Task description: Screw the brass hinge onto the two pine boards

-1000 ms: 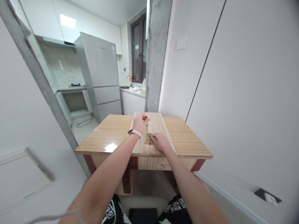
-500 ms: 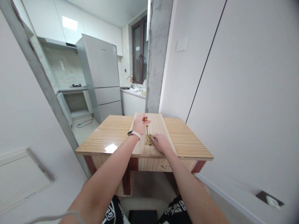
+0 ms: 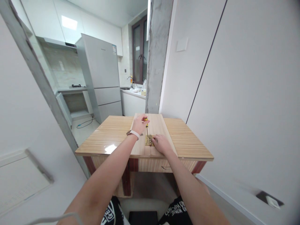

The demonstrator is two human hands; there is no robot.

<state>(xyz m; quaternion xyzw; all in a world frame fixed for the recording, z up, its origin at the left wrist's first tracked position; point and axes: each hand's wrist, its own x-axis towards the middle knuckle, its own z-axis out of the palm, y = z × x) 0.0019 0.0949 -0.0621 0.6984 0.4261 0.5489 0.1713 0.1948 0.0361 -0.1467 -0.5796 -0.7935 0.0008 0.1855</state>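
A brass hinge (image 3: 148, 140) lies across the seam of two light wooden boards (image 3: 140, 147) on a wooden table (image 3: 187, 140). My left hand (image 3: 140, 123) is closed round the handle of a yellow-and-black screwdriver (image 3: 146, 124), which stands upright with its tip on the hinge. My right hand (image 3: 161, 143) lies on the hinge's right side, fingers bent and pressing down on it and the board. A white band sits on my left wrist.
A concrete pillar (image 3: 157, 56) rises just behind the table. A white wall (image 3: 246, 93) runs close along the right. To the back left is a kitchen with a grey fridge (image 3: 100, 75) and a counter with a sink (image 3: 132, 90).
My left hand has turned slightly on the screwdriver handle, staying over the hinge. My right hand stays put on the hinge.
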